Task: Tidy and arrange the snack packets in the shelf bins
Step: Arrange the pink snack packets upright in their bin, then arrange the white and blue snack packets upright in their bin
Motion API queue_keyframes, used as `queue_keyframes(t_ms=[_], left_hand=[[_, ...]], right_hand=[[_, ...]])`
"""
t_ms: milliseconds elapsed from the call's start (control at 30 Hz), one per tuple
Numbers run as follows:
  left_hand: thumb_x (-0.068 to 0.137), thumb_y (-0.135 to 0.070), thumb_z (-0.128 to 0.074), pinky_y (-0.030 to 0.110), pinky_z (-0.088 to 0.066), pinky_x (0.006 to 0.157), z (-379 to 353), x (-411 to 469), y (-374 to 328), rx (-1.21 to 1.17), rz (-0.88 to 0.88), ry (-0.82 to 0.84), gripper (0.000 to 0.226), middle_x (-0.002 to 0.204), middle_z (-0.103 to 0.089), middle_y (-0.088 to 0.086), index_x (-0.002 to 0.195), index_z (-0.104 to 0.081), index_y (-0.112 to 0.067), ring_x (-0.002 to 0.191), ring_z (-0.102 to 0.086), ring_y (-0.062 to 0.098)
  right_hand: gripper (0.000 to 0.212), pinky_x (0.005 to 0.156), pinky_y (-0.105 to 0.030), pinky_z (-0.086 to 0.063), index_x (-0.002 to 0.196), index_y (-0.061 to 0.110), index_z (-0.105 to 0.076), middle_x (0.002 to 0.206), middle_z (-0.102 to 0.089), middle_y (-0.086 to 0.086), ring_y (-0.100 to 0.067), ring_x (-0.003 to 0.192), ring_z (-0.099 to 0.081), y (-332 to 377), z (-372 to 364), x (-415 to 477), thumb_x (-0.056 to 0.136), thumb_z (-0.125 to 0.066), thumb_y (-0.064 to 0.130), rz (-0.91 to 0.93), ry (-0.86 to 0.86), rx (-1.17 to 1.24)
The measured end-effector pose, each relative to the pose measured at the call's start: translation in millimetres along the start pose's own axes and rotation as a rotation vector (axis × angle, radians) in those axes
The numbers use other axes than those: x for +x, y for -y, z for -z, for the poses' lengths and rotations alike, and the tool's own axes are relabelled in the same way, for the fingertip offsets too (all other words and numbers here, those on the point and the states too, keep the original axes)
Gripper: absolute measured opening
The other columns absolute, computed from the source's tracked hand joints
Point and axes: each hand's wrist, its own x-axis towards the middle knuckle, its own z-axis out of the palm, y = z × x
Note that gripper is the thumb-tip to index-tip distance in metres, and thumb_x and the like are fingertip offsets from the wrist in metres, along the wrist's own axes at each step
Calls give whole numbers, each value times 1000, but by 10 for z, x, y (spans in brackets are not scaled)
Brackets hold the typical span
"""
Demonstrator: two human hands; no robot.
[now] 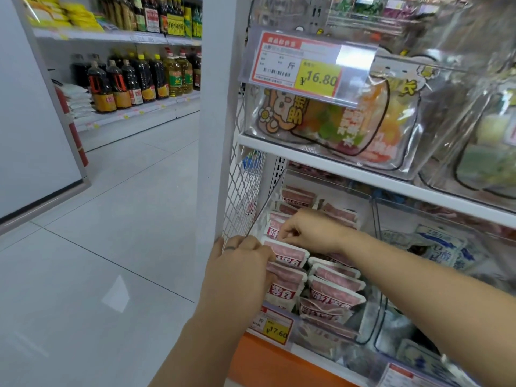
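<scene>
Reaching with both bare hands into the clear plastic shelf bin (377,317) on the lower shelf, packed with two rows of upright pink-and-white snack packets (335,291). Gripping with the left hand (240,263), fingers curled round the left edge of one pink-and-white packet (289,254) near the bin's left wall; pinching with the right hand (314,230), fingers bent tight, the top edge of the packet just behind (273,229). Below, on the bin front, a yellow-and-white price label (275,326); alongside to the right, blue-and-white packets (444,252) in the next bin.
</scene>
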Motion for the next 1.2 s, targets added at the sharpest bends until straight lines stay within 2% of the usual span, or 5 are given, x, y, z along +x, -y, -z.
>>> queue_keyframes(t_ms=[200, 400, 700, 933, 1200], left_hand=[[94, -42, -45, 33, -14, 116, 20, -84, 31, 23, -17, 9, 44, 144, -34, -16, 138, -40, -37, 137, -23, 12], [97, -43, -40, 36, -13, 116, 30, -133, -13, 82, -2, 66, 51, 155, -19, -10, 146, -27, -33, 144, -10, 17], [98, -34, -42, 53, 4, 116, -20, -136, -217, 170, 41, 15, 48, 156, -20, -4, 144, -33, -29, 146, -2, 24], [80, -24, -68, 59, -39, 94, -140, -198, -602, 6, -233, -208, 32, 117, -66, 5, 111, -68, -18, 113, -60, 30], [99, -48, -5, 52, 10, 115, -319, -238, -1000, 219, -222, 289, 51, 158, 9, -10, 149, 0, -39, 147, 6, 16]], right_hand=[[15, 82, -25, -50, 98, 21, -73, 93, -68, 10, -3, 85, -61, 92, 76, -410, 86, -67, 27, -49, -268, 274], [34, 107, -30, -35, 131, 25, -57, 141, -49, 13, -10, 129, -45, 278, -69, -691, 98, -46, 25, 91, -94, -136], [33, 107, -21, -27, 129, 20, -59, 140, -50, 8, -10, 130, -42, 292, -27, -972, 97, -50, 22, 52, -236, 49], [29, 103, -15, -25, 122, 25, -63, 133, -55, 10, -9, 127, -44, -30, -135, -1918, 95, -53, 26, -149, -367, 53], [35, 112, -28, -14, 126, 32, -58, 149, -37, 12, -7, 137, -30, -226, -483, -2592, 99, -37, 42, -309, -341, -3]])
